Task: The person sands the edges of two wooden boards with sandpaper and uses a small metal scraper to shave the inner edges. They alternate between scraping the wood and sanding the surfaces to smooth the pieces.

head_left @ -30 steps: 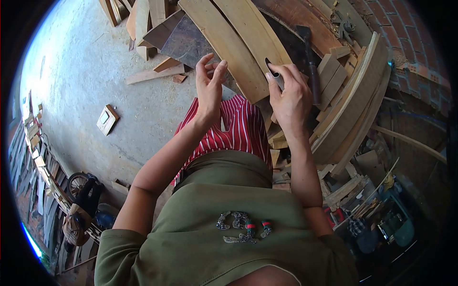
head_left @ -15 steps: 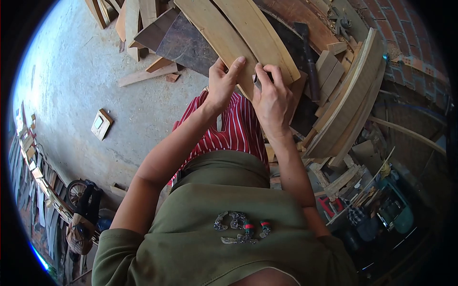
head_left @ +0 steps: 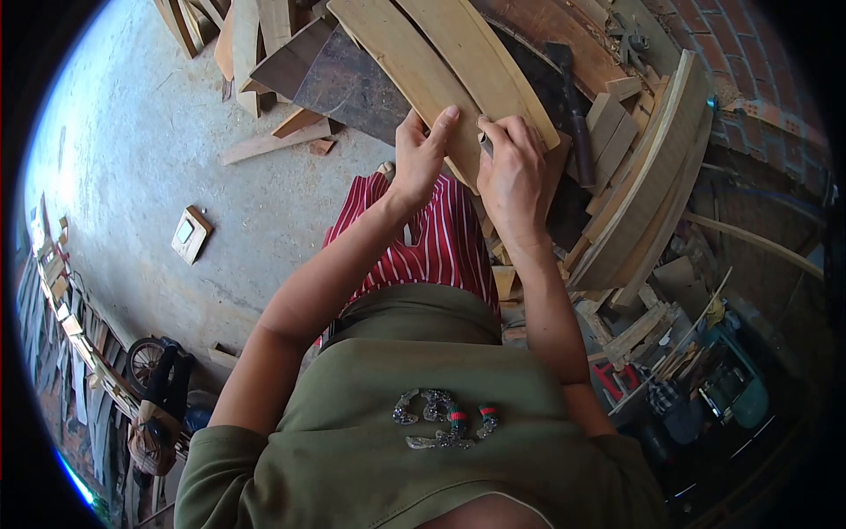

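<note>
Two long, curved, pale wooden boards lie side by side, a dark gap between them. My left hand (head_left: 420,159) grips the near end of the left board (head_left: 414,66), thumb on top and fingers under its edge. In my right hand (head_left: 514,172) the fingers are bent around a small metallic piece (head_left: 486,143), held at the edge of that board, too small to identify. The right board (head_left: 489,66) passes just beyond my right fingers. Beneath the boards is a dark flat surface (head_left: 348,88).
Stacked curved boards (head_left: 648,189) stand at the right, near a dark-handled tool (head_left: 577,132). Wood offcuts (head_left: 278,141) lie on the floor at upper left. A small wooden block (head_left: 190,235) sits farther left. Another person (head_left: 159,414) is at lower left.
My right hand has shifted slightly right and its fingers have curled more. The boards and my left hand have moved slightly.
</note>
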`<state>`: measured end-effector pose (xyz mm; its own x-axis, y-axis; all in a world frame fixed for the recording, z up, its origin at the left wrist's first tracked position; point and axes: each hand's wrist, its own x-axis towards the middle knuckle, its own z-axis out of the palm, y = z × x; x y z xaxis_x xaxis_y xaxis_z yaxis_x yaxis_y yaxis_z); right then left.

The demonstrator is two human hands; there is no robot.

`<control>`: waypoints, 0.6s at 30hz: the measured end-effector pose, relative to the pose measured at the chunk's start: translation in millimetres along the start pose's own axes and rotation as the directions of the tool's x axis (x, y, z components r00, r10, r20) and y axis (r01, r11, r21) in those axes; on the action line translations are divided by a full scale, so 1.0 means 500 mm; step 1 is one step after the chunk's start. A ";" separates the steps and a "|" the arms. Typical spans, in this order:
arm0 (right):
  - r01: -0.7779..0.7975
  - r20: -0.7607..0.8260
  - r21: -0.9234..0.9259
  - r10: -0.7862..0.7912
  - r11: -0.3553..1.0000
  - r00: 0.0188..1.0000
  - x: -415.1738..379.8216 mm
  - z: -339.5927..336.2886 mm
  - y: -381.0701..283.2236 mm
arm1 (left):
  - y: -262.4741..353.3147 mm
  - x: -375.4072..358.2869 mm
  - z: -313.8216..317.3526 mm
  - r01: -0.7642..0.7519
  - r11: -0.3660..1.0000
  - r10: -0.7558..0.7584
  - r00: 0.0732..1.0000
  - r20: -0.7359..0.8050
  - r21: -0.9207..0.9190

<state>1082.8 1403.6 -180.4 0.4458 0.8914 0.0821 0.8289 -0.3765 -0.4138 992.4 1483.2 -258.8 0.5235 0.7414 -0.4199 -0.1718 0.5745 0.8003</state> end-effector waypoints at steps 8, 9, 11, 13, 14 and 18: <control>-0.027 -0.014 0.038 0.028 0.999 1.000 0.016 0.014 -0.001 | -0.006 0.001 -0.002 -0.072 0.996 0.071 0.997 0.012 0.061; -0.021 -0.022 0.038 0.022 0.999 1.000 0.012 0.011 0.005 | -0.003 -0.001 -0.001 -0.057 0.994 0.058 0.998 -0.002 0.091; -0.047 0.012 0.099 0.046 0.994 0.999 0.002 0.007 0.019 | -0.004 0.000 0.001 -0.034 0.993 0.036 0.999 -0.012 0.117; -0.067 0.039 0.110 0.063 0.992 0.997 0.027 0.002 0.010 | -0.011 0.005 0.001 -0.095 0.990 0.096 0.995 -0.008 0.102; -0.074 0.053 0.081 0.070 0.994 0.996 0.033 0.002 0.002 | -0.015 0.006 0.004 -0.103 0.993 0.104 0.994 -0.017 0.060; -0.072 0.026 0.124 0.069 0.990 0.997 0.013 0.003 0.018 | -0.014 0.010 0.005 -0.096 0.992 0.098 0.995 -0.020 0.079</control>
<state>1092.5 1406.3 -185.1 0.4932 0.8694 0.0292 0.7461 -0.4055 -0.5281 998.5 1482.1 -265.4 0.4869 0.8011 -0.3480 -0.1549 0.4713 0.8682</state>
